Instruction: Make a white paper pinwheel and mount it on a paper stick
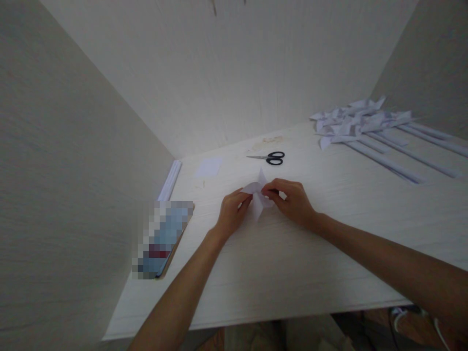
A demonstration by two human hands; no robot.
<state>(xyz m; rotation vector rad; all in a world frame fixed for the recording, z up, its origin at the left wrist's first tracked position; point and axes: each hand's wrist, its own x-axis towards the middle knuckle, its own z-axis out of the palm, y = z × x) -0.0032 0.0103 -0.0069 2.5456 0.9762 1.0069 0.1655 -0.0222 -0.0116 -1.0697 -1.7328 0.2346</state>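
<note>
1. Both forearms come in from the bottom edge, meeting mid-tabletop.
2. Left hand and right hand have their fingers pinched narrow on a small white paper pinwheel, so both are holding it.
3. Pinwheel looks folded, with pointy flaps sticking up and down, right at the tabletop's middle.
4. Black-handled scissors lie just behind it.
5. Far right: a pile of finished pinwheels on rolled paper sticks.
6. No real containers; a pixelated flat thing lies at left.
</note>
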